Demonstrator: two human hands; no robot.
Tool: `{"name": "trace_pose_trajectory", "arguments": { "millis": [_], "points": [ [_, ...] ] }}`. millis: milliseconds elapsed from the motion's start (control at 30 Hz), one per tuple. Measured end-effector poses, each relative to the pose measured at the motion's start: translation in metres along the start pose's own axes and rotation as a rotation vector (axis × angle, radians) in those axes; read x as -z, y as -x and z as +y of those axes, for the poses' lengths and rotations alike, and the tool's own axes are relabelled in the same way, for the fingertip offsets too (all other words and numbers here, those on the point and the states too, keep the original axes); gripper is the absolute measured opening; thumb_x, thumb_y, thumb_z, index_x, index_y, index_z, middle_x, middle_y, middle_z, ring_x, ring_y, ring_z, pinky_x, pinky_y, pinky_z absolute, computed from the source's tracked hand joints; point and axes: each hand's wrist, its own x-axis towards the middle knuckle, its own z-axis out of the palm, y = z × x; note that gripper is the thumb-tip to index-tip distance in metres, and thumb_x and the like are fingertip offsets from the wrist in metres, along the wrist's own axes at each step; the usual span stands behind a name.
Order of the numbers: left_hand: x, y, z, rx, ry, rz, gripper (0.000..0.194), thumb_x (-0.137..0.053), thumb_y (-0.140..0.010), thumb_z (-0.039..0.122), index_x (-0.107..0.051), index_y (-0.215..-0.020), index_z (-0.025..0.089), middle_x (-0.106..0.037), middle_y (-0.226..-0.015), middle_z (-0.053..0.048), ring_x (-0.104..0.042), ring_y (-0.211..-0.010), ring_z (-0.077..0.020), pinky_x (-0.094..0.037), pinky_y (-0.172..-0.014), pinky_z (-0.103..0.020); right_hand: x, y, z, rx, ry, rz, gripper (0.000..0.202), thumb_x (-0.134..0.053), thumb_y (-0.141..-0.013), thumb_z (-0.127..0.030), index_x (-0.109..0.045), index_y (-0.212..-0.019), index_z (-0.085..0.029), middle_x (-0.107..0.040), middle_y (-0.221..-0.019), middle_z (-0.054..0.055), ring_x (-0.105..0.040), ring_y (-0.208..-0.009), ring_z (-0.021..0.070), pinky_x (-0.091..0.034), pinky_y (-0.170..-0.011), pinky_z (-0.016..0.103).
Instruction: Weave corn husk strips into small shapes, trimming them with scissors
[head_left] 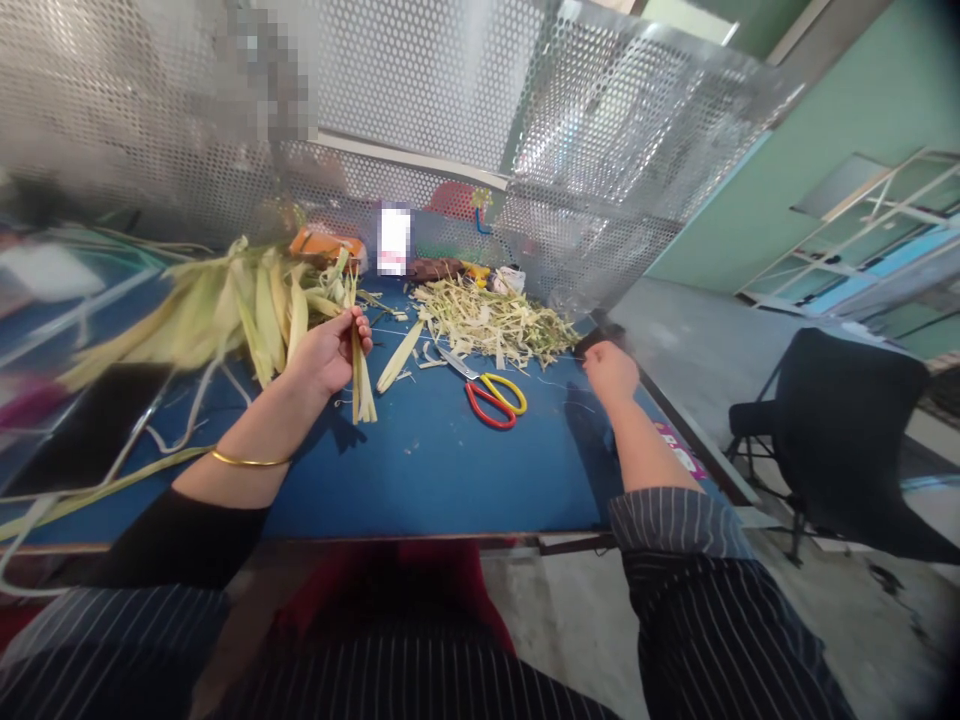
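My left hand [335, 352] is closed round a small bundle of pale husk strips [361, 385], whose ends hang below the fingers. My right hand [611, 372] is closed above the table's right side, beside a heap of shredded husk [501, 322]; a thin thread runs near it, and whatever its fingers pinch is too small to make out. Between my hands lie scissors with one red and one yellow handle [492, 398], blades pointing up-left. A single flat husk piece [401, 357] rests left of the blades.
Long husks [255, 300] are piled at the left, near a dark flat device [90, 425] and white cables. An orange packet [326, 245] stands at the back before a perforated metal screen [427, 70]. A black chair [840, 440] is on the right, beyond the blue table [450, 480].
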Motion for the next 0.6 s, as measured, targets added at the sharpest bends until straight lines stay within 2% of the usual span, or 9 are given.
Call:
{"name": "trace_pose_trajectory", "arguments": {
  "millis": [100, 133, 200, 233, 300, 333, 433, 500, 600],
  "points": [
    [-0.002, 0.003, -0.002, 0.014, -0.009, 0.002, 0.018, -0.043, -0.091, 0.01, -0.054, -0.076, 0.013, -0.052, -0.06, 0.001, -0.052, -0.048, -0.0061, -0.048, -0.048, -0.016, 0.009, 0.017, -0.014, 0.162, 0.126, 0.028, 0.018, -0.058, -0.073, -0.02, -0.065, -0.089, -0.015, -0.062, -0.107, 0.014, -0.049, -0.106, 0.0264, -0.03, -0.091, 0.04],
    [-0.003, 0.004, -0.003, 0.021, -0.009, -0.005, 0.018, -0.044, -0.09, 0.01, -0.054, -0.076, 0.013, -0.051, -0.06, 0.001, -0.052, -0.049, -0.0061, -0.049, -0.049, -0.016, 0.013, 0.027, -0.023, 0.273, 0.216, 0.053, 0.021, -0.056, -0.076, -0.022, -0.065, -0.094, -0.015, -0.059, -0.113, 0.015, -0.046, -0.109, 0.0275, -0.029, -0.092, 0.041],
    [-0.004, 0.005, -0.004, 0.032, -0.015, -0.023, 0.017, -0.045, -0.09, 0.01, -0.055, -0.076, 0.012, -0.051, -0.059, 0.001, -0.052, -0.049, -0.0061, -0.049, -0.049, -0.017, 0.017, 0.052, -0.044, 0.408, 0.335, 0.04, 0.024, -0.046, -0.087, -0.029, -0.065, -0.094, -0.017, -0.061, -0.104, 0.013, -0.05, -0.102, 0.0266, -0.032, -0.088, 0.04],
    [-0.004, 0.006, -0.004, 0.037, -0.02, -0.031, 0.018, -0.045, -0.09, 0.01, -0.055, -0.076, 0.012, -0.051, -0.059, 0.001, -0.052, -0.049, -0.0062, -0.049, -0.049, -0.017, 0.018, 0.067, -0.055, 0.467, 0.341, -0.071, 0.027, -0.042, -0.089, -0.033, -0.065, -0.092, -0.018, -0.061, -0.1, 0.011, -0.053, -0.096, 0.0244, -0.035, -0.084, 0.037],
    [-0.005, 0.007, -0.005, 0.04, -0.023, -0.042, 0.018, -0.045, -0.09, 0.01, -0.055, -0.075, 0.012, -0.051, -0.06, 0.001, -0.052, -0.05, -0.0061, -0.05, -0.049, -0.017, 0.015, 0.095, -0.078, 0.563, 0.329, -0.374, 0.027, -0.045, -0.088, -0.038, -0.063, -0.096, -0.02, -0.062, -0.097, 0.009, -0.056, -0.086, 0.0203, -0.038, -0.075, 0.031],
    [-0.005, 0.007, -0.005, 0.042, -0.021, -0.044, 0.018, -0.044, -0.09, 0.01, -0.055, -0.076, 0.012, -0.051, -0.06, 0.001, -0.053, -0.05, -0.006, -0.05, -0.05, -0.017, 0.012, 0.107, -0.087, 0.576, 0.361, -0.458, 0.027, -0.048, -0.086, -0.038, -0.061, -0.099, -0.018, -0.062, -0.097, 0.01, -0.057, -0.085, 0.021, -0.039, -0.074, 0.03],
    [-0.005, 0.007, -0.006, 0.052, -0.004, -0.041, 0.019, -0.043, -0.091, 0.01, -0.054, -0.075, 0.012, -0.051, -0.06, 0.001, -0.052, -0.049, -0.0058, -0.05, -0.049, -0.016, 0.0, 0.125, -0.108, 0.501, 0.431, -0.545, 0.032, -0.049, -0.081, -0.021, -0.052, -0.112, -0.012, -0.061, -0.103, 0.015, -0.058, -0.093, 0.0247, -0.04, -0.076, 0.031],
    [-0.005, 0.006, -0.006, 0.056, 0.01, -0.051, 0.02, -0.043, -0.091, 0.011, -0.054, -0.075, 0.013, -0.052, -0.06, 0.001, -0.053, -0.049, -0.0061, -0.05, -0.049, -0.017, -0.005, 0.124, -0.114, 0.466, 0.438, -0.596, 0.039, -0.048, -0.078, -0.014, -0.047, -0.117, -0.011, -0.061, -0.106, 0.017, -0.059, -0.094, 0.0262, -0.04, -0.074, 0.032],
    [-0.005, 0.007, -0.005, 0.047, 0.029, -0.073, 0.019, -0.043, -0.091, 0.011, -0.054, -0.075, 0.013, -0.052, -0.059, 0.001, -0.053, -0.049, -0.0068, -0.05, -0.049, -0.017, -0.001, 0.114, -0.115, 0.466, 0.44, -0.669, 0.048, -0.054, -0.073, -0.016, -0.046, -0.12, -0.01, -0.063, -0.103, 0.017, -0.062, -0.087, 0.0274, -0.04, -0.065, 0.031]
  ]
}}
